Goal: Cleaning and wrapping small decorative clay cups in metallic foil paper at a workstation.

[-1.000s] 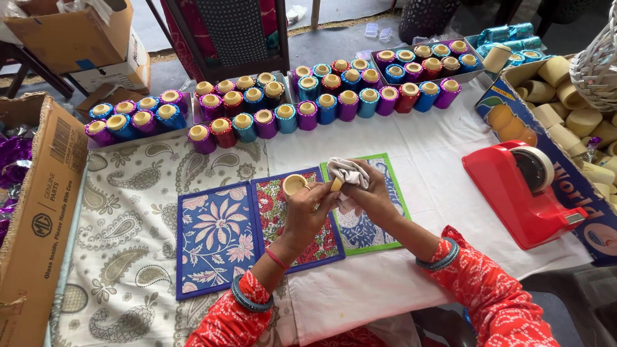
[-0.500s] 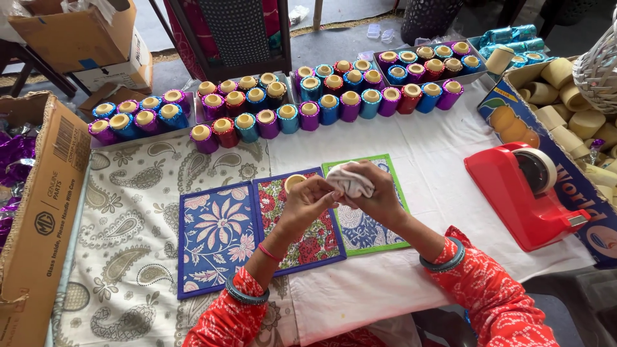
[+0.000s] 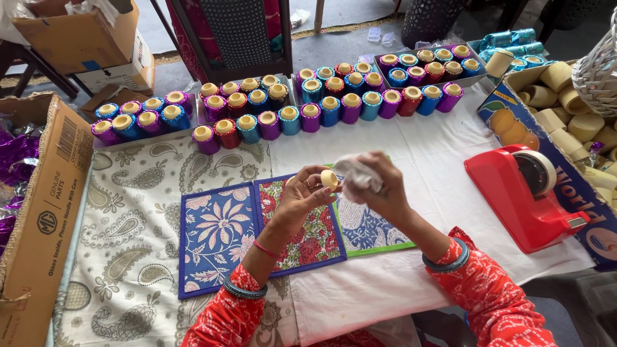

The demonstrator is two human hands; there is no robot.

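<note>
At the far left edge a brown cardboard box [image 3: 48, 212] is seen lying on its side, with purple foil [image 3: 16, 160] spilling behind it, and a paisley-printed cloth [image 3: 122, 257] is spread over the near left of the table. Along the far side, rows of foil-wrapped cups [image 3: 308, 106] in purple, blue, red and teal are lined up, each showing a pale cream top. Nearer, three printed mats are laid side by side: a blue floral mat [image 3: 215, 238], a red floral mat [image 3: 308, 234] and a green-edged mat [image 3: 369, 231]. Above these mats, in the middle of the scene, the left hand [image 3: 299, 202] is raised, and a small cream cup [image 3: 329, 178] is pinched between thumb and fingertips, the fingers curled closely about it. Just beside it, touching or nearly so, the right hand [image 3: 379, 189] is closed around a crumpled white cloth [image 3: 357, 172], which is pressed toward the cup. The step in hand is judged to be a wiping or cleaning of the bare cup with the cloth. What the next move calls for, it is judged, is a firm pinch on the cup while it is turned, so that every side is met by the cloth. Farther right, a red tape dispenser [image 3: 527, 199] is set on the white tablecloth [image 3: 437, 154], and at the far right an open box [image 3: 578, 109] filled with plain cream cups is seen, with a white wicker basket [image 3: 598, 64] at its edge.
</note>
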